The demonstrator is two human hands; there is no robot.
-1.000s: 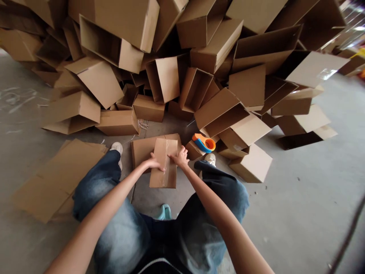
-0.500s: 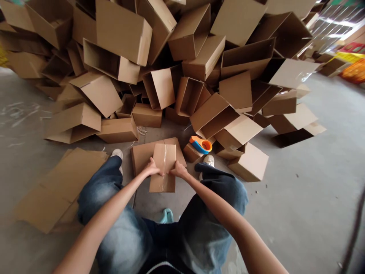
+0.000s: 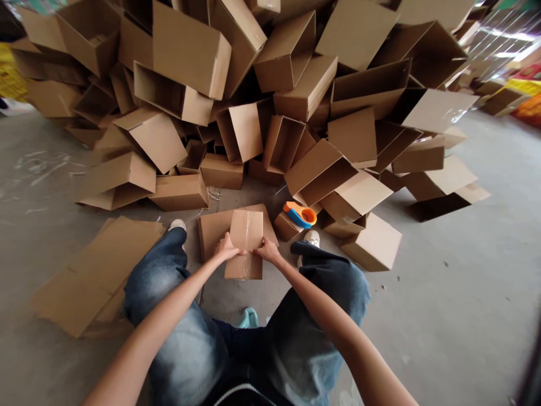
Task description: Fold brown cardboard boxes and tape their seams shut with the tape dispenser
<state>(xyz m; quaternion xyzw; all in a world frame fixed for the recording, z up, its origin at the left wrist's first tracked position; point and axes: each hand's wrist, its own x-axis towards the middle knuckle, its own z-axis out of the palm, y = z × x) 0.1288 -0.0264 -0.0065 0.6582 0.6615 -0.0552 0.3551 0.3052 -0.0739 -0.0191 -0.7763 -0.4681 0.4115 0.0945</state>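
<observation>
A small cardboard box is between my hands, with a strip of clear tape running down the middle of its upper face. My left hand grips its left side and my right hand its right side. Both thumbs lie on the taped face, pointing at each other; the other fingers are mostly hidden at the sides. Behind and partly under this box is a larger piece of flat-looking cardboard. An orange and blue tape dispenser rests on another small box beyond my right hand.
Many open-ended cardboard boxes are heaped across the far side. Flattened cardboard sheets lie on the grey floor to the left. My shoes and bent legs flank the box. A turquoise object shows below it.
The held box has shifted slightly away from me, still gripped by both hands. My view has turned a little left, so the surroundings appear further right.
</observation>
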